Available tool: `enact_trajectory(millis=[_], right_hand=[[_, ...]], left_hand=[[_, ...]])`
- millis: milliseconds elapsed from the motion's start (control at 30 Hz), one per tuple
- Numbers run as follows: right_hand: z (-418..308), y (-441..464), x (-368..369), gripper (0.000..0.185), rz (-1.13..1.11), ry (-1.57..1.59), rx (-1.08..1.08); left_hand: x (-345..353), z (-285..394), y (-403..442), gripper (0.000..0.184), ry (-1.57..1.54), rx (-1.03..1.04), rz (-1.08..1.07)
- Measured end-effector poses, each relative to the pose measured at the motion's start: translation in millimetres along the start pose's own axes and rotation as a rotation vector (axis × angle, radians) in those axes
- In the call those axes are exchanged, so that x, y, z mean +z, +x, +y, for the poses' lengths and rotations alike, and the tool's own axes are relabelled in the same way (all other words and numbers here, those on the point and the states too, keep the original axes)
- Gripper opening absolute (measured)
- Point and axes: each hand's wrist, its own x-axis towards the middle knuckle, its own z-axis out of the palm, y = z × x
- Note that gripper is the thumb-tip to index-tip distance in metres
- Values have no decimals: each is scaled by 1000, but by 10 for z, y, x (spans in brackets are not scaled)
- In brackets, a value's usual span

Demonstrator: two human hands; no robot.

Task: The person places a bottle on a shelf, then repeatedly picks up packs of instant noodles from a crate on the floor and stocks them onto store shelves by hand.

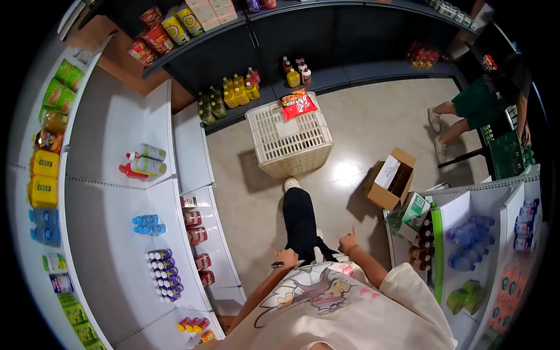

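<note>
My left hand [286, 257], with a dark band at the wrist, hangs in front of my waist, holding nothing I can see. One finger sticks out to the side. My right hand [349, 241] is on the other side of my waist, its index finger stretched forward and the others loosely bent, also without an object. Ahead of my feet stands a cream plastic basket [294, 156] with slotted sides. Red snack packets [299, 107] lie on its far end. On the floor to the right, nearest my right hand, is an open cardboard box [382, 197].
White shelves [116, 210] on the left carry water bottles [149, 225] and purple-labelled bottles [164, 275]. Dark shelves [338, 70] run across the back, holding yellow bottles [239, 93]. Another person [475, 105] stands at right beside a green crate [506, 154]. A white shelf unit [458, 213] flanks my right.
</note>
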Motion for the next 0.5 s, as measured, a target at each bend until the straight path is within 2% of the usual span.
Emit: enact_trajectory(millis=[67,133,233,333,433,500], right_hand=[[171,268,-136,26,-20,76,90],[318,453,-360,26,-14,75,76],[489,847,-877,28,-53,54,112],[576,1294,-1406,30,-80,19,119],[558,1790,-2070,30,-53,11,139],[555,2143,-2292,28,34,-18,56]], left_hand=[[-120,13,377,30,-26,-13,-2],[-299,70,801,29,-24,5,-48],[-763,187,1381,28,205,280,-172],[-1144,198,1972,23,350,489,-185],[-1515,170,2551,26,494,405,-274],[-1803,181,2860,24,513,326,-337]])
